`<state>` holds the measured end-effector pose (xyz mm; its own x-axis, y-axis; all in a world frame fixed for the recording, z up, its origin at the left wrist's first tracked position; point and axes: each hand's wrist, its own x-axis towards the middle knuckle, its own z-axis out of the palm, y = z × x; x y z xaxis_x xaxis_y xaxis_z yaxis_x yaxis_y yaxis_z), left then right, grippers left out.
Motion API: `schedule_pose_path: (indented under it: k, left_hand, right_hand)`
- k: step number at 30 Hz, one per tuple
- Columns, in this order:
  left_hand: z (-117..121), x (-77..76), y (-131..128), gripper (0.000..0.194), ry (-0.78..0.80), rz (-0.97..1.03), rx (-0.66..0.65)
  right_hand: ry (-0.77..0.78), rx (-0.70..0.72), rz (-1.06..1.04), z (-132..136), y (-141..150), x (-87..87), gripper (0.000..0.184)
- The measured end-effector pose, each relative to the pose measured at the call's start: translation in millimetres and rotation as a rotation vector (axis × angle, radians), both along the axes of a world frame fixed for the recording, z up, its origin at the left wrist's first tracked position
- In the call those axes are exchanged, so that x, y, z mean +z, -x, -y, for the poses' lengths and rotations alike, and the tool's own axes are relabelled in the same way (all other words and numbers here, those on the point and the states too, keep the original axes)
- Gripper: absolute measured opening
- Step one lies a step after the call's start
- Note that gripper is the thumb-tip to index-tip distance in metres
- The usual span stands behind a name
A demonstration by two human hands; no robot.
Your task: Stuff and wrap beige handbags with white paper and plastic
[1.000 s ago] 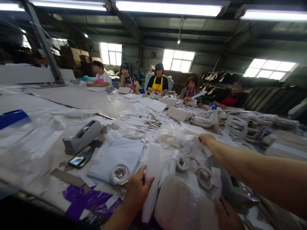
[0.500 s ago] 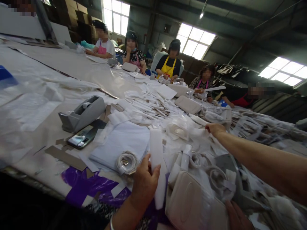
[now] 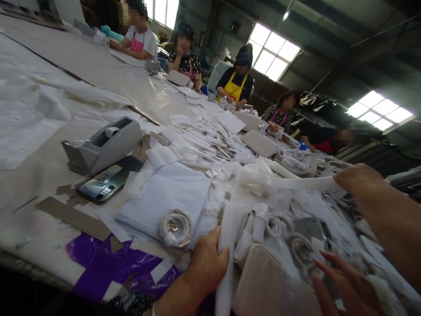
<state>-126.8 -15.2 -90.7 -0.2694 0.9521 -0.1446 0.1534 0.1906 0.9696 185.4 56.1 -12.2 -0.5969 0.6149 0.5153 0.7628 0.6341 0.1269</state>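
Observation:
My left hand is closed around a white foam strip, which stands on end beside the wrapped bag. Fingers apart, my right hand is at the lower right, over plastic wrap, with nothing seen in its grip. Between my hands lies a beige bag partly covered in clear plastic, its rolled strap wrapped in white. A coiled strap with a gold-coloured buckle rests on a stack of white sheets. From the right edge, another person's hand holds a long white strip.
A grey tape dispenser and a phone lie at the left. Purple film and cardboard pieces are near the front edge. Loose white strips cover the middle. Several people sit along the far side.
The other person's hand has drawn back to the right with a white strip. My right hand has risen from the bag's side, fingers spread. The view has shifted slightly.

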Motion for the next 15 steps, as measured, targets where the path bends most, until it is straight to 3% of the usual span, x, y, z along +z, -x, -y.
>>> schedule_pose_path:
  k: [2,4,8,11,15]
  left_hand:
    - [0,0.2,1,0.053,0.001,0.020,0.001]
    - [0,-0.1,1,0.054,-0.009,0.025,0.013]
    - [1,-2.7,0,0.050,-0.068,0.036,0.048]
    - [2,-4.1,0,0.047,-0.073,0.044,0.053]
    - [2,-3.6,1,0.044,-0.041,0.045,0.030]
  right_hand:
    - [0.183,0.128,-0.024,-8,49,20.0,0.032]
    - [0.325,0.259,0.019,-22,99,28.6,0.032]
    - [0.690,0.331,0.364,-47,174,18.1,0.036]
    - [0.813,0.349,0.608,-54,192,4.7,0.046]
    - [0.795,0.378,0.653,-54,187,-1.1,0.052]
